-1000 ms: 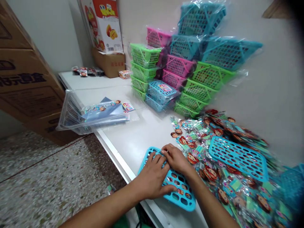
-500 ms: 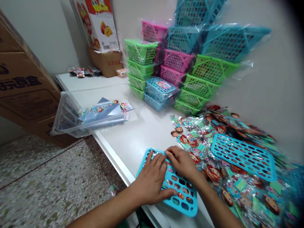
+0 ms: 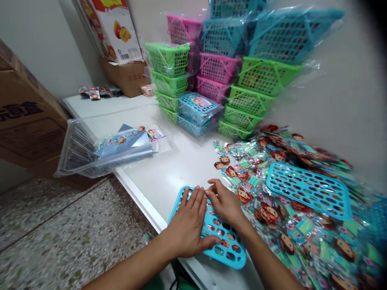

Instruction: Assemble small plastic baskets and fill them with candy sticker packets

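Note:
A light-blue plastic basket lid (image 3: 223,232) with oval holes sits near the table's front edge, and colourful contents show through it. Whether a full basket lies beneath is hidden. My left hand (image 3: 189,227) lies flat across the lid, open, fingers stretched toward its far end and thumb spread out. At the far right rim is my right hand (image 3: 225,201), its thumb touching the lid and its bent index finger raised apart from the thumb. The other right fingers are partly hidden.
A second blue lid (image 3: 308,189) rests on a heap of small packets (image 3: 269,211) at right. Stacked wrapped baskets (image 3: 219,67) in green, pink and blue stand behind. A clear plastic bin (image 3: 63,163) overhangs the table's left edge. Cartons (image 3: 27,121) stand at left.
My right index finger has lifted away from the thumb, while my left hand stays flat on the lid. The whole view has shifted slightly.

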### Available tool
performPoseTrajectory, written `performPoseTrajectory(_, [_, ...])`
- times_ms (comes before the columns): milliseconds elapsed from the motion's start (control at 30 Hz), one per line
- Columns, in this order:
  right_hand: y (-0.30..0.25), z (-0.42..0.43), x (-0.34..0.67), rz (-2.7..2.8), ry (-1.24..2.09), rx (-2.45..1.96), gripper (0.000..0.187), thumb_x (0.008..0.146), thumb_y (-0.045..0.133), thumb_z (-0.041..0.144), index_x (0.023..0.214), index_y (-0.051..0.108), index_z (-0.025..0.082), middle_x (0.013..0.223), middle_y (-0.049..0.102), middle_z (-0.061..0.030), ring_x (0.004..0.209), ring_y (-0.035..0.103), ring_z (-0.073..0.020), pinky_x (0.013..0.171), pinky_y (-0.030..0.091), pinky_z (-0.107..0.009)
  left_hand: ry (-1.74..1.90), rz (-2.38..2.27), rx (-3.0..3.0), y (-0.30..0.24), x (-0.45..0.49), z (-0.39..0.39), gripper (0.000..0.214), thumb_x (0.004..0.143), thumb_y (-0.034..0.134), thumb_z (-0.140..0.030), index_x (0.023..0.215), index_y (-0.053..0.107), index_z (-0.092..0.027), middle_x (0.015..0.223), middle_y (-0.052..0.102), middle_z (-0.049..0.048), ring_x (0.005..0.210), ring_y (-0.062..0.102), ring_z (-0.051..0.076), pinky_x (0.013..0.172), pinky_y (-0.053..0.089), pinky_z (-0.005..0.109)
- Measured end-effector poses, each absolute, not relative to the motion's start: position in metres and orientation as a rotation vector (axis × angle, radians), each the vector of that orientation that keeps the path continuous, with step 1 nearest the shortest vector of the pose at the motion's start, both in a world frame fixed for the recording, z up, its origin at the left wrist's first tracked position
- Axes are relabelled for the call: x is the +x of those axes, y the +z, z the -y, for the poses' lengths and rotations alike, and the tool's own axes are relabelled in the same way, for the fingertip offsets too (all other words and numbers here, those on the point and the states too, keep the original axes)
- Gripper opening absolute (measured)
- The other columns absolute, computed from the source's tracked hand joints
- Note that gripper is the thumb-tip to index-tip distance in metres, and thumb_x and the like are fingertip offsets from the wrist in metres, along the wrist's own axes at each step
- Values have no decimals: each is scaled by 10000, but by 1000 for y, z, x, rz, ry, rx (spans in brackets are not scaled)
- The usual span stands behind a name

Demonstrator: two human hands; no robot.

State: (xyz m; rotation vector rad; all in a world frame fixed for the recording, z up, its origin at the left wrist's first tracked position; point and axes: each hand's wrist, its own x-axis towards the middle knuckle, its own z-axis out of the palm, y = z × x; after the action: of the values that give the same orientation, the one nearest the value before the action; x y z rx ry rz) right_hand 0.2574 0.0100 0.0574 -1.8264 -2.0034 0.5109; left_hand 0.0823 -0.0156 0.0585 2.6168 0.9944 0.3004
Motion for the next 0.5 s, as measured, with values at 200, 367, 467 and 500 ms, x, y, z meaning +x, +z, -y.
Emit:
performPoseTrajectory(200, [65, -3, 271, 2210, 391, -1851, 350, 972, 269, 347, 1022, 599, 239, 897, 692, -53, 836, 634, -206, 687, 390, -291, 275, -990, 2672, 58, 82, 14, 949, 791, 348, -710, 1464, 102, -87, 1527, 62, 197, 1409, -12, 343, 1120, 13, 566])
performPoseTrajectory(367, [60, 16, 295, 1915, 593, -1962, 438, 951, 279, 454, 812, 623, 220, 765, 673, -41, 721, 616, -208, 621, 408, -292, 290, -984, 2702, 55, 80, 14, 932, 785, 375, -705, 1451, 175, -84, 1525, 78, 202, 1407, 7, 354, 1116, 30, 578])
performPoseTrajectory(467, [49, 22, 299, 1604, 851, -1772, 415, 923, 346, 500, 901, 644, 213, 852, 683, -36, 848, 625, -214, 727, 465, -306, 298, -984, 2710, 55, 81, 14, 931, 780, 389, -703, 1449, 182, -89, 1525, 88, 203, 1408, 20, 355, 1114, 36, 584])
performPoseTrajectory(500, [46, 23, 299, 1521, 903, -1726, 413, 913, 370, 510, 944, 648, 206, 883, 684, -40, 882, 623, -218, 761, 475, -316, 300, -977, 2715, 56, 82, 14, 931, 781, 392, -700, 1450, 179, -89, 1524, 93, 205, 1407, 27, 356, 1111, 41, 589])
